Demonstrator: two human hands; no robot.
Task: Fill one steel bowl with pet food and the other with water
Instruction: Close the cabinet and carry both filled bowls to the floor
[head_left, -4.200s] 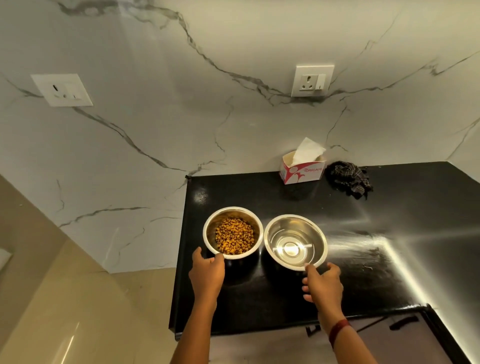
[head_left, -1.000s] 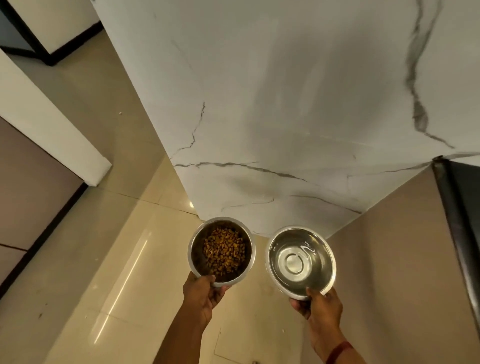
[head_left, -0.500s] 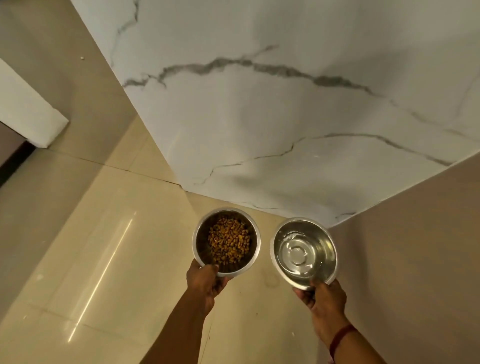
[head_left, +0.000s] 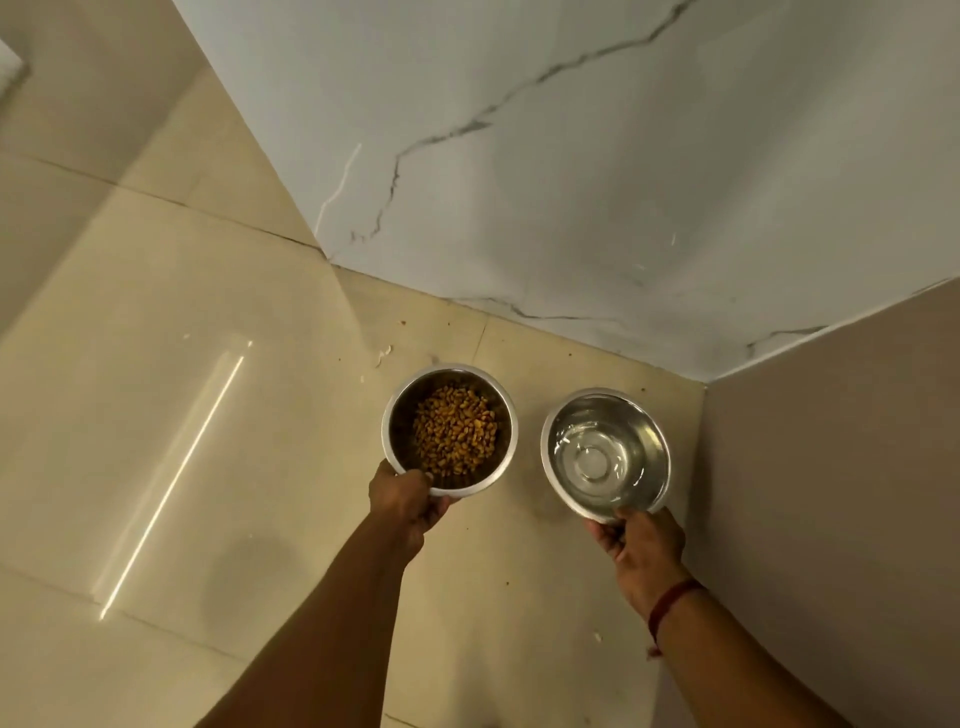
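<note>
Above a tiled floor (head_left: 156, 467), fingers (head_left: 423, 480) of the left hand (head_left: 408, 506) grip one steel bowl of pet food (head_left: 449, 428), while the right hand (head_left: 641, 543) grips a second steel bowl of water (head_left: 605, 454); two bowls side by side, apart, near a marble wall (head_left: 571, 182).

Left hand (head_left: 405, 499): fingers hidden under the food bowl (head_left: 450, 429), only the thumb showed at its near rim. Right hand (head_left: 641, 545): fingertips tucked beneath the water bowl (head_left: 605, 454). Undersides of both bowls out of sight; could not tell whether either touched the floor (head_left: 156, 415). Both forearms cut off by the bottom edge. Small specks on the floor near the wall (head_left: 571, 156), too small to identify. Wall cut off at top.
</note>
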